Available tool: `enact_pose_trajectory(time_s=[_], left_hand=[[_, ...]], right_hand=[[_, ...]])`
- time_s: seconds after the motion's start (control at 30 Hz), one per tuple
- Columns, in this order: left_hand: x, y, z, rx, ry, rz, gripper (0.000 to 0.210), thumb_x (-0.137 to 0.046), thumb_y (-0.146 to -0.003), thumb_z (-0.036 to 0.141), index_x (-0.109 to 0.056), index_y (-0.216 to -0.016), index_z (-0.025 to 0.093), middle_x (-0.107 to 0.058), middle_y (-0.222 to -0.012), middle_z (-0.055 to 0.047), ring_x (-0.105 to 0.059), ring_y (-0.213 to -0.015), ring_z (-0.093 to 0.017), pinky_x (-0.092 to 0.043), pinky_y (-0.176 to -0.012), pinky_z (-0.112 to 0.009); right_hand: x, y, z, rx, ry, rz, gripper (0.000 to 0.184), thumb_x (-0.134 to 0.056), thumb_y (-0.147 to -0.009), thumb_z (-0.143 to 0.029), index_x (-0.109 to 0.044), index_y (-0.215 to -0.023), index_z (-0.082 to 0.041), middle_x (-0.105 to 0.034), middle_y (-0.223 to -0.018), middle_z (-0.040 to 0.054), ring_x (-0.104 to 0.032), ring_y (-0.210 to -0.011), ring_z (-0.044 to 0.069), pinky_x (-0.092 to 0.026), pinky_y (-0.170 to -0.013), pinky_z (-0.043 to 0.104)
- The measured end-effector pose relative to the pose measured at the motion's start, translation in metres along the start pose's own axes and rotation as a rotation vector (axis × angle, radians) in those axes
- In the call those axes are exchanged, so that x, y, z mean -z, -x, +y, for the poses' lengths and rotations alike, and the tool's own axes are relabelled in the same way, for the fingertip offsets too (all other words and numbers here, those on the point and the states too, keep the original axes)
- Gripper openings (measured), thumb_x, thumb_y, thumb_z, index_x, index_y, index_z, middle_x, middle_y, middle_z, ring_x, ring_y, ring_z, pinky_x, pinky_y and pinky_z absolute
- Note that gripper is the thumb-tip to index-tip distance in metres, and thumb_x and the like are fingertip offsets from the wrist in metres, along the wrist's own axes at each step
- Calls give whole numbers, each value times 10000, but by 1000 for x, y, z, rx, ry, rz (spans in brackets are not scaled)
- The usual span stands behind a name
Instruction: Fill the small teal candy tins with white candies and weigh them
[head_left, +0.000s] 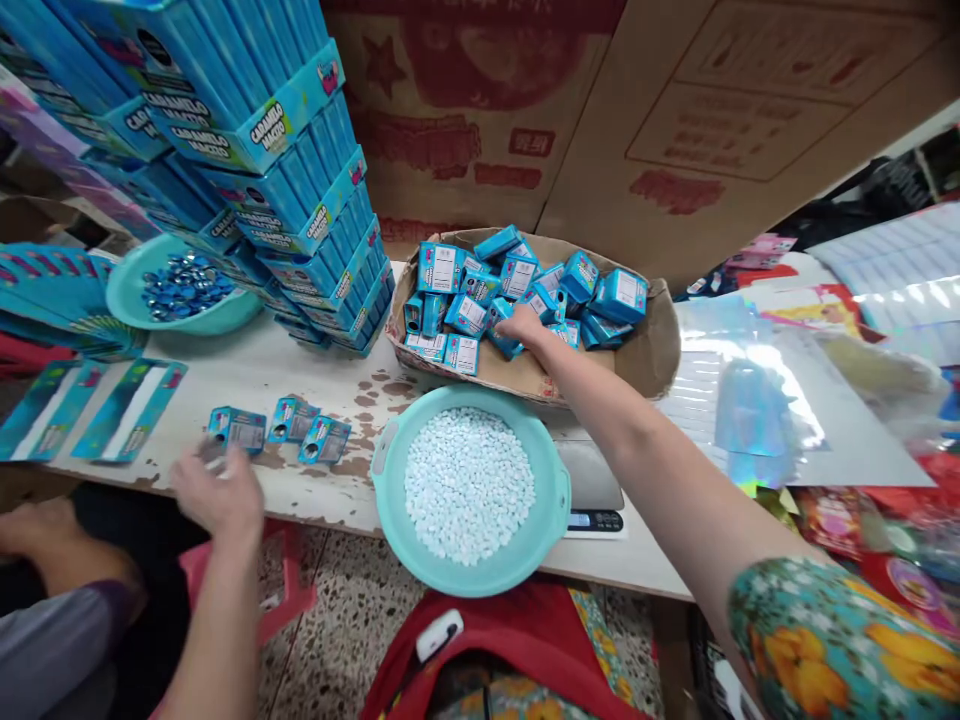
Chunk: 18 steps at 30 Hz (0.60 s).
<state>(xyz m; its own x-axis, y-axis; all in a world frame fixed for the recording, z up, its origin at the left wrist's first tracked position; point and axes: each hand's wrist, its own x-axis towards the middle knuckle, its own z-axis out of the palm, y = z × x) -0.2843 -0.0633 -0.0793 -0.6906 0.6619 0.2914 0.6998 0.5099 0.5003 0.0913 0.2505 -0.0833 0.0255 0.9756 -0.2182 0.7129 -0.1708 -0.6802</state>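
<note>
My right hand reaches into a cut-down cardboard tray and its fingers close on a small blue box. Several similar blue candy boxes lie jumbled around it. My left hand, slightly blurred, hovers at the table's front edge with its fingers loosely apart. Just beyond those fingertips lies one small blue box. Two more, a second box and a third box, lie to its right. Between my arms sits a turquoise basin of small pale candies.
Tall stacks of blue display boxes stand at the back left. Beside them is a turquoise bowl of blue wrapped sweets. A digital scale lies partly behind the basin. Large cartons form the back. A co-worker's arm is at left.
</note>
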Motion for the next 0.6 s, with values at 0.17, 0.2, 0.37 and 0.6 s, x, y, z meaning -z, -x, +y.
enact_pose_trajectory(time_s=[0.17,0.2,0.37,0.6], left_hand=[[-39,114,112,-479,153,-738,443,-414,-901,482,-523,-1244,223,-554,-1268,-100,-475,-1195,-257,-357,-1028,-415],[-52,130,124,-499,73,-867,511,-431,-882,522,-492,-1299,233,-493,-1352,-111,-411,-1262,-293,-327,-1041,-455],[-86,178,142,-399,-201,-1073,708,-423,-773,714,-497,-1302,248,-437,-1355,-162,-392,-1215,-400,-367,-924,-545],[-70,217,147,-544,-164,-1170,536,-567,-731,493,-536,-1208,251,-480,-1234,-144,-443,-1134,-368,-399,-880,-492]], right_hand=[[51,113,29,227,-414,71,416,-725,-686,-382,-633,-1024,-158,-695,-944,33,-624,-837,210,-511,-787,374],[54,142,37,217,-506,73,446,-744,-669,-394,-632,-1041,-175,-698,-953,27,-627,-853,216,-510,-802,385],[33,250,68,18,-772,53,437,-794,-635,-347,-615,-1014,-222,-707,-985,16,-641,-918,217,-493,-882,387],[20,279,76,-250,-1205,85,446,-808,-590,-299,-603,-976,-213,-719,-923,5,-667,-820,196,-533,-836,385]])
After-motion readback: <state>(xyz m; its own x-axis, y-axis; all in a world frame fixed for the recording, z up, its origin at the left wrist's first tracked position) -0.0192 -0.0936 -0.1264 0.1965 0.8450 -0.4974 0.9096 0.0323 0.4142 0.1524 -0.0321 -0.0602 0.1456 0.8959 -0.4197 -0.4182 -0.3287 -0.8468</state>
